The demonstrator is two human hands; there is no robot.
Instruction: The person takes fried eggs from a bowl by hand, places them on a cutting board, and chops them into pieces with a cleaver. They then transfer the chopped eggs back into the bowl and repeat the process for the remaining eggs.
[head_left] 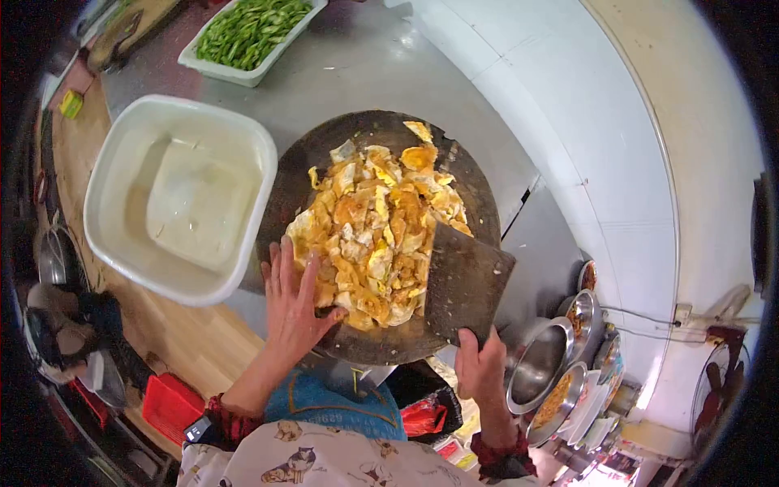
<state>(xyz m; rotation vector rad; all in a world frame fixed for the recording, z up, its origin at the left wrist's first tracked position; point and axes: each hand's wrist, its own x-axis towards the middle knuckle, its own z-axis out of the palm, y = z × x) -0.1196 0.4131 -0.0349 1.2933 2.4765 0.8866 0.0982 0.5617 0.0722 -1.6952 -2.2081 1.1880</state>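
Right hand (480, 369) has a tight grip on the big cleaver (466, 280); left hand (292, 300) lies flat and wide — pressing the fried egg pieces (377, 223) on the round board (304, 162).

A heap of chopped yellow-brown fried egg pieces (375, 231) fills the frame's centre on a round, dark chopping board (324, 154). A broad dark cleaver (464, 280) stands tilted against the heap's right edge.

A commercial kitchen: steel counter (357, 65), round chopping block (381, 349), tub of green beans (243, 36), stacked metal bowls (540, 365).
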